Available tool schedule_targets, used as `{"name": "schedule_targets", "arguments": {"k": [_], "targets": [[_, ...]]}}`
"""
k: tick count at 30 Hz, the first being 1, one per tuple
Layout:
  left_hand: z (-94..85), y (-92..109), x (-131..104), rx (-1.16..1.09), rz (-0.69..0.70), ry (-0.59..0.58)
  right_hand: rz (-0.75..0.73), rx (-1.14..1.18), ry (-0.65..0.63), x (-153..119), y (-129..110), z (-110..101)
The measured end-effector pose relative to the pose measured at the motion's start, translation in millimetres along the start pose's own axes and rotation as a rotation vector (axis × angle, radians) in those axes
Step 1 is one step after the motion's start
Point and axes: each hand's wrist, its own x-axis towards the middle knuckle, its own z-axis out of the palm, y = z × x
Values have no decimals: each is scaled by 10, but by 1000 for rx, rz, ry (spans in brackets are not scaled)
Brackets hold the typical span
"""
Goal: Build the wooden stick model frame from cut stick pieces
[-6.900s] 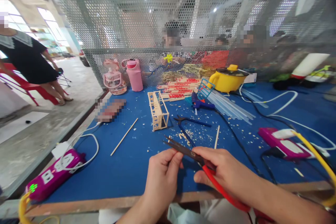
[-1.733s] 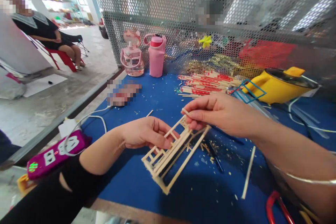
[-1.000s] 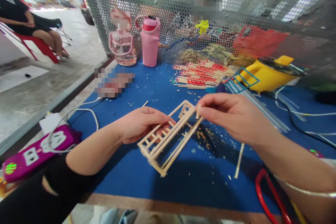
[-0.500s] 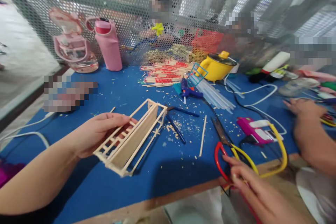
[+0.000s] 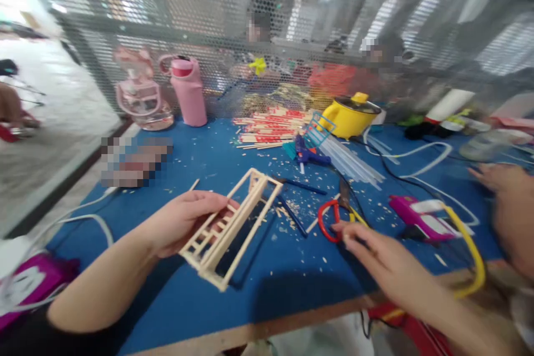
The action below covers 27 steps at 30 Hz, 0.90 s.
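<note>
My left hand is closed around one side of a small open frame built from thin wooden sticks, with short rungs along the side at my fingers. The frame is tilted above the blue table. At the right, my right hand pinches the red handle of a pair of scissors, whose other handle is yellow. The scissors' dark blades point away from me, low over the table. Just past the frame lie blue-handled pliers, partly hidden by it.
Behind are a blue glue gun, clear glue sticks, bundled chopsticks and a yellow pot. A pink bottle stands back left. A magenta device lies right, near another person's hand. Wood scraps and cables litter the blue table.
My right hand has moved left and away from me with the scissors, closer to the pliers. The frame in my left hand has turned slightly. The camera view has shifted.
</note>
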Motion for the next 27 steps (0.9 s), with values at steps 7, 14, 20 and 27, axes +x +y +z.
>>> {"name": "schedule_targets", "arguments": {"k": [7, 14, 20, 27], "targets": [[21, -8, 17, -17, 17, -94, -219, 121, -394, 861, -1143, -368], [-13, 7, 13, 4, 25, -66, -261, 43, -561, 1450, -1511, 40], [-14, -2, 2, 60, 4, -87, -236, -33, -510, 1382, -1495, 77], [6, -19, 23, 63, 16, -97, -263, -126, -516, 1384, -1541, 74]]}}
